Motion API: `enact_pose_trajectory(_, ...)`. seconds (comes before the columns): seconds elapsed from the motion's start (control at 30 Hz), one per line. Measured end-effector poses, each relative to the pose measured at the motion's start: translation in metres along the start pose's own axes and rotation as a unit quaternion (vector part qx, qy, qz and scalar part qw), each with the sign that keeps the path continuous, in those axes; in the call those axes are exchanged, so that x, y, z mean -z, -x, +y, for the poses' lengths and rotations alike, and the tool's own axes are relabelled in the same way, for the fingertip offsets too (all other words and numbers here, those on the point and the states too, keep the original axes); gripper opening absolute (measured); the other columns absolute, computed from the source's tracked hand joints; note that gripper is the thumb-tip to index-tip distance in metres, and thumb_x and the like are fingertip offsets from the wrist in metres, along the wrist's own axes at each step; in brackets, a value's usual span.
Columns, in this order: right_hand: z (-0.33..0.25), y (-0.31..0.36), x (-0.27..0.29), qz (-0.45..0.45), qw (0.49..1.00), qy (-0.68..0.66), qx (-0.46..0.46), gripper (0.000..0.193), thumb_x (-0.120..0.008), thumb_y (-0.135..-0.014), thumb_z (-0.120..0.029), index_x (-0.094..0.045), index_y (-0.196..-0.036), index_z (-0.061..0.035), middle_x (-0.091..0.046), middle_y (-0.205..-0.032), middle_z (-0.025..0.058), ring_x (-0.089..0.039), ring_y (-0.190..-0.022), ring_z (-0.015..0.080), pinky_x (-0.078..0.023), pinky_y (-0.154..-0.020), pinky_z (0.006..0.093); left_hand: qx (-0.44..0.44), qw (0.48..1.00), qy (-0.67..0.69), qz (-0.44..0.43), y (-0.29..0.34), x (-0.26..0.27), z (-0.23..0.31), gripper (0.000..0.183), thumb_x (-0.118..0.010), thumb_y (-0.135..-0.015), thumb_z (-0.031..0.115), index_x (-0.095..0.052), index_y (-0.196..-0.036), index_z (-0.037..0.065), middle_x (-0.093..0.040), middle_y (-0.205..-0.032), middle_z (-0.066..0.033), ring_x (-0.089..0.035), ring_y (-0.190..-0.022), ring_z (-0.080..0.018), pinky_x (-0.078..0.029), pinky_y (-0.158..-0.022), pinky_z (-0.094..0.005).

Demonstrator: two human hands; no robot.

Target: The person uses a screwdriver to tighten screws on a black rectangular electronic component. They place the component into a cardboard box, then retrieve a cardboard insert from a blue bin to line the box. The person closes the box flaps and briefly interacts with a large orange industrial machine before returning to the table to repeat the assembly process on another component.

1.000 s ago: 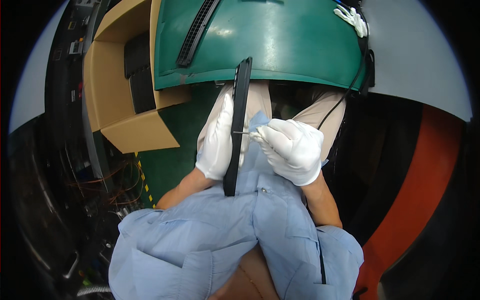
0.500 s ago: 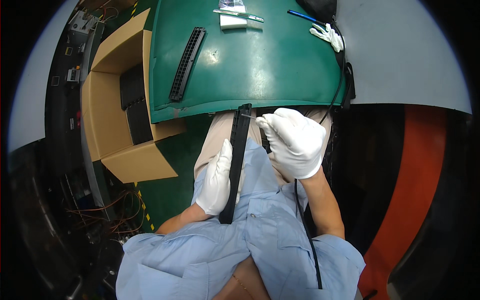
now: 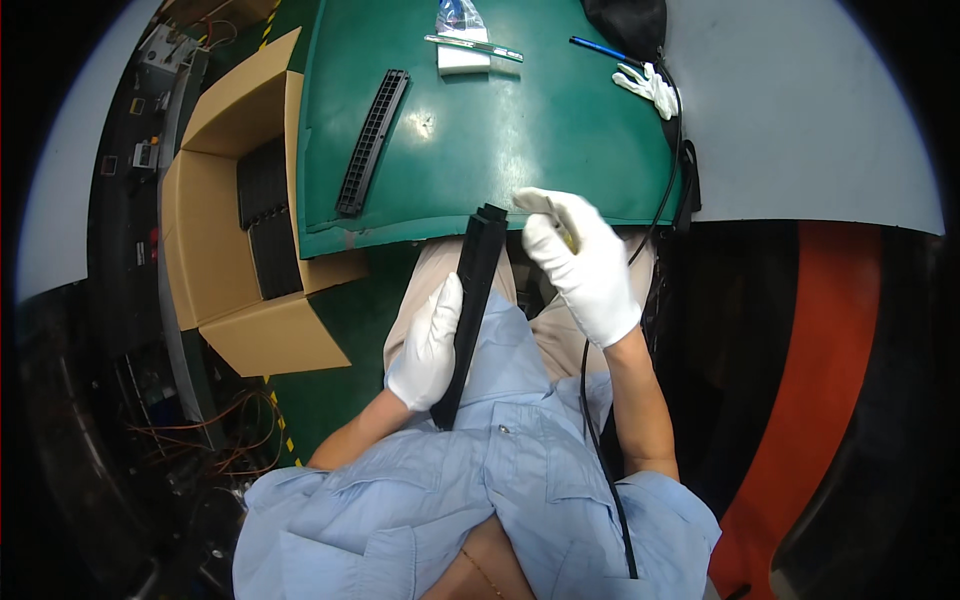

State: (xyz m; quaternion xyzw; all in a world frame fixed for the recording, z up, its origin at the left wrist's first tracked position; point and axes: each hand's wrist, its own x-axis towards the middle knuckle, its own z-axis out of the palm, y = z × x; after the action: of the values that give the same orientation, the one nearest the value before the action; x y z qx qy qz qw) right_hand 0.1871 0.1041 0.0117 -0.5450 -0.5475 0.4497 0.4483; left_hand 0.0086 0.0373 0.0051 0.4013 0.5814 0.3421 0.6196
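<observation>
My left hand (image 3: 428,350), in a white glove, is closed around a long black plastic bar (image 3: 476,270). The bar stands over my lap, its far end near the table's front edge and its near end against my shirt. A smooth side of it faces up. To the right of the bar's far end, my gloved right hand (image 3: 585,262) is raised and apart from it. Its fingers curl around a slim tool (image 3: 569,241), of which only a small yellowish part shows; the rest is hidden by the glove.
A similar ribbed black bar (image 3: 373,142) lies on the green table (image 3: 560,130). Farther back are a white block (image 3: 462,62), a pen (image 3: 473,47), a blue pen (image 3: 603,48) and spare white gloves (image 3: 650,88). An open cardboard box (image 3: 222,250) at left holds black bars. A black cable (image 3: 597,430) runs down my right side.
My right hand has drawn back from the bar's far end and turned, so the tool's thin metal shaft no longer shows. The bar has rolled in my left hand, bringing a smooth side up.
</observation>
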Motion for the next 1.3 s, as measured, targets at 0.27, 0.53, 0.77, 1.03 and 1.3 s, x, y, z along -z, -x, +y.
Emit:
enact_pose_trajectory(0.27, -0.011, 0.016, -0.026, -0.153, 0.979, 0.098, 0.094, 0.047, -0.076, -0.085, -0.028, -0.059, -0.122, -0.0057, -0.067, -0.106, 0.0157, -0.07, -0.093, 0.031, -0.056, -0.08, 0.0366, -0.103, 0.993, 0.023, 0.06, -0.038, -0.001, 0.022, 0.066, -0.024, -0.108, 0.051, -0.065, -0.085, 0.004, -0.061, -0.07, -0.0003, -0.054, -0.064, -0.0063, -0.044, -0.066, -0.0212)
enact_pose_trajectory(0.53, -0.014, 0.011, 0.011, -0.105, 0.934, 0.21, 0.269, 0.008, -0.069, -0.085, -0.01, -0.064, -0.091, -0.0092, -0.063, -0.079, 0.0061, -0.065, -0.064, 0.0251, -0.051, -0.057, 0.034, -0.115, 0.993, 0.032, 0.025, -0.03, -0.005, 0.009, 0.071, -0.021, -0.108, 0.053, -0.046, -0.059, 0.009, -0.043, -0.045, 0.0003, -0.033, -0.037, -0.0063, -0.03, -0.04, -0.0237)
enact_pose_trajectory(0.77, -0.004, 0.019, 0.02, -0.137, 0.869, 0.301, 0.367, 0.023, -0.08, -0.068, -0.012, -0.069, -0.088, -0.0097, -0.068, -0.08, 0.0041, -0.065, -0.062, 0.0216, -0.049, -0.054, 0.0305, -0.114, 0.993, 0.009, 0.014, -0.026, -0.008, 0.002, 0.071, -0.021, -0.108, 0.053, -0.047, -0.059, 0.008, -0.042, -0.049, 0.0016, -0.033, -0.044, -0.0049, -0.028, -0.046, -0.0231)
enact_pose_trajectory(1.03, -0.007, 0.041, 0.034, -0.201, 0.881, 0.248, 0.349, 0.023, -0.079, -0.066, -0.011, -0.069, -0.087, -0.0116, -0.068, -0.078, 0.0027, -0.065, -0.06, 0.0206, -0.049, -0.053, 0.031, -0.119, 0.993, -0.018, -0.005, -0.025, -0.01, -0.002, 0.073, -0.018, -0.107, 0.056, -0.046, -0.059, 0.009, -0.04, -0.052, 0.0033, -0.033, -0.048, -0.0056, -0.027, -0.048, -0.0236)
enact_pose_trajectory(1.3, -0.009, 0.031, 0.034, -0.156, 0.87, 0.3, 0.358, 0.026, -0.079, -0.065, -0.011, -0.069, -0.089, -0.0115, -0.068, -0.079, 0.0031, -0.065, -0.061, 0.0209, -0.05, -0.053, 0.0307, -0.066, 0.996, -0.047, -0.037, -0.013, -0.012, -0.001, 0.089, -0.002, -0.094, 0.077, -0.05, -0.064, 0.008, -0.043, -0.053, 0.0032, -0.037, -0.047, -0.0064, -0.028, -0.046, -0.0232)
